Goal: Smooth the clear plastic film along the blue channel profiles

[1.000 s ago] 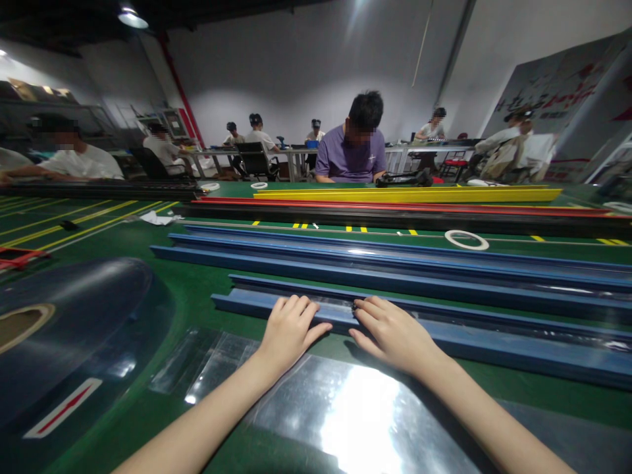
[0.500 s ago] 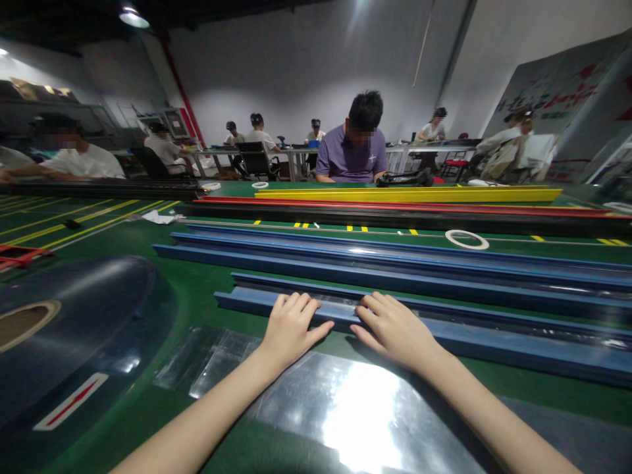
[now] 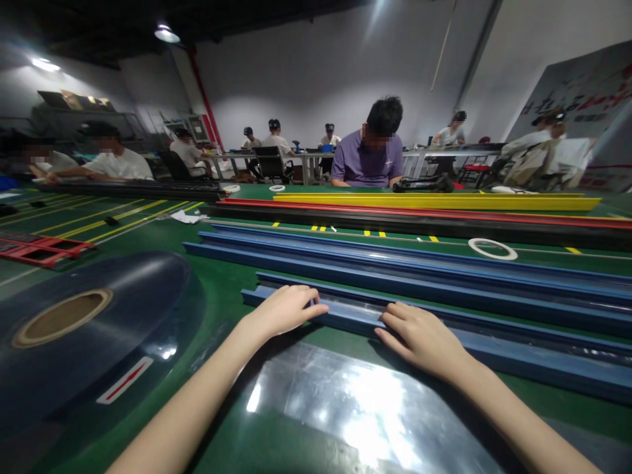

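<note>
A long blue channel rail (image 3: pixel 518 355) lies across the green table in front of me, with clear film along its groove. My left hand (image 3: pixel 281 311) rests on the rail near its left end, fingers together and curled over the near edge. My right hand (image 3: pixel 419 336) lies on the same rail further right, fingers flat and pressed on the rail's top. A sheet of clear plastic film (image 3: pixel 355 401) shines on the table under my forearms.
More blue rails (image 3: pixel 395 260) lie behind, then black, red and yellow rails (image 3: pixel 434 201). A large roll of dark film (image 3: pixel 74 322) sits at left. A white tape ring (image 3: pixel 492 248) lies at right, a red frame (image 3: pixel 44 249) at far left. Several people sit at tables beyond.
My view has swung left. My hands have drawn apart along the rail: the left nearer its left end, the right further right.
</note>
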Action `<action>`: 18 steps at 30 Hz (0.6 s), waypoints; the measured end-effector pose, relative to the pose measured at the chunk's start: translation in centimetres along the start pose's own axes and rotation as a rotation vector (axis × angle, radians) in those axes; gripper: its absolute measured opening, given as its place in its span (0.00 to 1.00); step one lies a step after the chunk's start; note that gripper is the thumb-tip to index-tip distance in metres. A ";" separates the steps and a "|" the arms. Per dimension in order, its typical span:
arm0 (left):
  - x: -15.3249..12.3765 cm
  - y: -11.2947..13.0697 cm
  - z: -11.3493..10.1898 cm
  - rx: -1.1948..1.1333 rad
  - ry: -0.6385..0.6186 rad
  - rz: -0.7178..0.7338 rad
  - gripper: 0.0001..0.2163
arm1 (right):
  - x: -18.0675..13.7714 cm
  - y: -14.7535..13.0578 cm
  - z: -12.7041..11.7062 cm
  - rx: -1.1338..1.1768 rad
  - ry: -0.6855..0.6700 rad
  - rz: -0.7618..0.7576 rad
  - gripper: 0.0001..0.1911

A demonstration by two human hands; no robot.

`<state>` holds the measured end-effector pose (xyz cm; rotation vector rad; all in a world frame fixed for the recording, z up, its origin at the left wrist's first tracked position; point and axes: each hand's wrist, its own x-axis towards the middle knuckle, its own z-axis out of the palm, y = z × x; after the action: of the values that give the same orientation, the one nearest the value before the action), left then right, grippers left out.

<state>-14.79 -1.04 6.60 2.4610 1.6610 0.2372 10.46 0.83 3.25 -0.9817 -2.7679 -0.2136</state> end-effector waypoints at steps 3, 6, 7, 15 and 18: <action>-0.6 -1.7 -1.4 0.015 -0.070 -0.092 0.09 | 0.3 0.1 -0.2 0.040 -0.053 0.009 0.16; -1.2 -3.1 -1.9 0.133 -0.103 -0.145 0.05 | 0.7 0.0 -0.5 0.047 -0.093 0.009 0.15; -1.3 -3.4 -1.9 0.211 -0.086 -0.168 0.04 | 0.9 -0.1 -0.6 0.043 -0.100 0.004 0.15; -1.2 -4.1 -1.9 0.416 -0.110 -0.294 0.09 | 3.8 -2.1 -0.7 0.076 -0.105 -0.069 0.12; -1.1 -4.2 -2.3 0.404 -0.130 -0.299 0.09 | 5.1 -2.8 -0.7 0.185 -0.090 -0.033 0.10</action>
<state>-19.53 -0.44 7.82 2.3678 2.1563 -0.3195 4.88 1.68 4.88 -0.9204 -2.8236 0.0830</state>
